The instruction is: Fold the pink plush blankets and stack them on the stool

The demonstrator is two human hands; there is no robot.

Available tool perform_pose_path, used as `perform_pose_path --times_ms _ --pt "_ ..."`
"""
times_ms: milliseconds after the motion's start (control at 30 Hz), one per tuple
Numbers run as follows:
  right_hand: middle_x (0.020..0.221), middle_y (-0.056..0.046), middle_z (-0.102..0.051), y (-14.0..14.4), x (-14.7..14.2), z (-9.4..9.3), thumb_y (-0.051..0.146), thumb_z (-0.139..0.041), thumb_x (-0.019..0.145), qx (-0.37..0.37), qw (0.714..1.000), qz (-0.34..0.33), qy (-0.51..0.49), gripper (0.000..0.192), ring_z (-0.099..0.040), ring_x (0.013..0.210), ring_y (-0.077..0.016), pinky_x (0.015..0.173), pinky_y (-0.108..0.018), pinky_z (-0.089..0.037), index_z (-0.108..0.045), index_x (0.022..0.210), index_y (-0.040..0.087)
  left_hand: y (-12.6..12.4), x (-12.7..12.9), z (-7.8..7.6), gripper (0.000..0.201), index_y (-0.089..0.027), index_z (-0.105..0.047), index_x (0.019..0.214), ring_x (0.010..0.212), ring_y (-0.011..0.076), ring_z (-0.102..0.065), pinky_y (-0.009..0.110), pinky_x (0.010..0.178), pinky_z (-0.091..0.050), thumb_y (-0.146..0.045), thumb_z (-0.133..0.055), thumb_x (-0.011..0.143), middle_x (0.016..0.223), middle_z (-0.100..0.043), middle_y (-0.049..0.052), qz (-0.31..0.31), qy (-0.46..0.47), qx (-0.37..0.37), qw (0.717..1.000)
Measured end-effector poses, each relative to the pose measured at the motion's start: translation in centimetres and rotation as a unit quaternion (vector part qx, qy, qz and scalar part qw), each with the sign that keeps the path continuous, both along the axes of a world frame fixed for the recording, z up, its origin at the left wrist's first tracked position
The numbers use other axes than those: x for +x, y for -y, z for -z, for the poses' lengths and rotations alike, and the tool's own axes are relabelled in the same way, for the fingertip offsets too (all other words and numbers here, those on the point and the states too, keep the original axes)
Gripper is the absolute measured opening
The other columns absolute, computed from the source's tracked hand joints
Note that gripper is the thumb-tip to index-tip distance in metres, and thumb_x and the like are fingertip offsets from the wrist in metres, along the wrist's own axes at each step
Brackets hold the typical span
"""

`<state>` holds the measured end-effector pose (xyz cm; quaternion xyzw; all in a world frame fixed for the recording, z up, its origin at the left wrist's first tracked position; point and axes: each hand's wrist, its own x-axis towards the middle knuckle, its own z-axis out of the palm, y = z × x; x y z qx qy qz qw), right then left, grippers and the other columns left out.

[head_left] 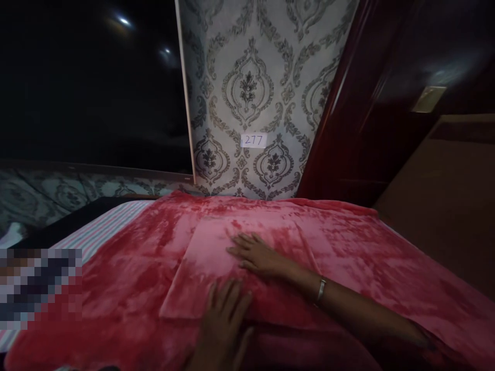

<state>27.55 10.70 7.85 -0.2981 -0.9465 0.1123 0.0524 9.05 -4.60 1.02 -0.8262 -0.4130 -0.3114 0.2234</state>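
A flat, roughly square piece of pink-red plush cloth (pixel 209 247) lies on a larger plush blanket (pixel 127 278) of the same colour. My right hand (pixel 261 255) rests palm down on the middle of the square piece, fingers spread. Around that wrist is a silvery band (pixel 321 290). Near the square's front edge, my left hand (pixel 226 317) lies with its fingers apart and pointing away from me. Neither hand grips anything. Whether the square is a folded cloth or a cushion cover I cannot tell.
A striped sheet (pixel 112 221) shows under the blanket at the left. Behind stand a large black screen (pixel 93 93), a patterned wall with a paper label reading 277 (pixel 253 140), and a dark red glossy panel (pixel 348 103). A brown board (pixel 436 206) borders the right side. A blurred patch covers the lower left.
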Motion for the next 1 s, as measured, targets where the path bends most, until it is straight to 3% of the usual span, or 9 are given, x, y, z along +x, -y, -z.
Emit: perform_pose_path --times_ms 100,167,267,367,567,767,900,1000 --pt "0.166 -0.006 -0.019 -0.2 3.0 0.6 0.056 -0.036 0.102 0.032 0.999 0.026 0.02 0.058 -0.01 0.154 -0.0287 0.121 -0.06 -0.006 -0.03 0.156 0.035 -1.0 4.1 0.7 0.067 -0.024 -0.046 0.147 0.146 0.0331 -0.033 0.058 0.122 -0.008 -0.035 -0.064 0.083 0.152 -0.049 0.008 0.003 -0.036 -0.017 0.999" --pt "0.166 -0.004 -0.02 -1.2 4.0 0.8 0.057 -0.038 0.101 0.058 0.997 0.035 0.023 0.06 -0.008 0.154 -0.029 0.121 -0.06 -0.003 -0.029 0.156 0.035 -1.4 5.5 1.6 0.074 -0.027 -0.044 0.149 0.149 0.0376 -0.025 0.061 0.121 -0.002 -0.041 -0.068 0.081 0.156 -0.045 0.008 -0.011 -0.051 -0.015 0.999" --pt "0.167 -0.002 -0.018 -3.6 4.6 0.9 0.061 -0.037 0.1 0.072 0.996 0.056 0.024 0.062 -0.007 0.154 -0.0307 0.121 -0.059 -0.003 -0.029 0.156 0.035 -1.6 5.8 3.1 0.073 -0.029 -0.046 0.148 0.151 0.039 -0.019 0.062 0.121 -0.003 -0.047 -0.068 0.08 0.158 -0.042 0.009 -0.011 -0.036 0.001 0.999" --pt "0.166 -0.005 -0.02 -6.5 5.3 1.0 0.061 -0.039 0.099 0.053 0.996 0.074 0.02 0.064 -0.017 0.153 -0.0307 0.122 -0.055 -0.013 -0.028 0.157 0.035 -1.8 5.3 4.2 0.071 -0.029 -0.048 0.147 0.151 0.0379 -0.02 0.061 0.122 -0.006 -0.046 -0.068 0.08 0.159 -0.04 0.008 -0.011 -0.035 -0.004 0.999" --pt "0.159 -0.007 -0.039 -11.0 7.1 2.6 0.06 -0.035 0.101 -0.015 0.989 0.146 -0.029 0.062 -0.034 0.147 -0.0266 0.12 -0.047 -0.024 -0.038 0.154 0.028 -2.6 5.5 5.4 0.068 -0.03 -0.052 0.145 0.152 0.0364 -0.018 0.061 0.122 -0.009 -0.034 -0.065 0.078 0.153 -0.049 0.006 -0.004 -0.004 0.014 1.0" --pt "0.158 -0.006 -0.041 -11.6 7.4 4.1 0.062 -0.034 0.1 -0.009 0.983 0.173 -0.061 0.062 -0.034 0.147 -0.0277 0.12 -0.05 -0.023 -0.04 0.153 0.03 -2.1 5.9 4.4 0.071 -0.03 -0.046 0.149 0.152 0.0339 -0.02 0.058 0.123 -0.011 -0.026 -0.062 0.081 0.154 -0.048 0.006 -0.006 0.009 -0.046 0.999" --pt "0.158 -0.007 -0.041 -11.2 7.1 3.0 0.058 -0.034 0.101 -0.002 0.983 0.177 -0.048 0.061 -0.033 0.147 -0.025 0.12 -0.047 -0.023 -0.038 0.154 0.029 -1.5 5.8 3.0 0.066 -0.029 -0.048 0.147 0.151 0.0337 -0.023 0.058 0.122 -0.012 -0.023 -0.061 0.082 0.154 -0.048 0.006 -0.008 0.001 -0.064 0.998" --pt "0.163 -0.009 -0.031 -9.6 7.2 1.5 0.055 -0.036 0.102 0.008 0.98 0.195 -0.03 0.06 -0.024 0.151 -0.0274 0.121 -0.05 -0.02 -0.034 0.156 0.028 -1.2 5.5 1.7 0.063 -0.027 -0.05 0.146 0.15 0.0332 -0.025 0.056 0.122 -0.011 -0.024 -0.06 0.084 0.154 -0.047 0.006 -0.005 -0.009 -0.053 0.999"
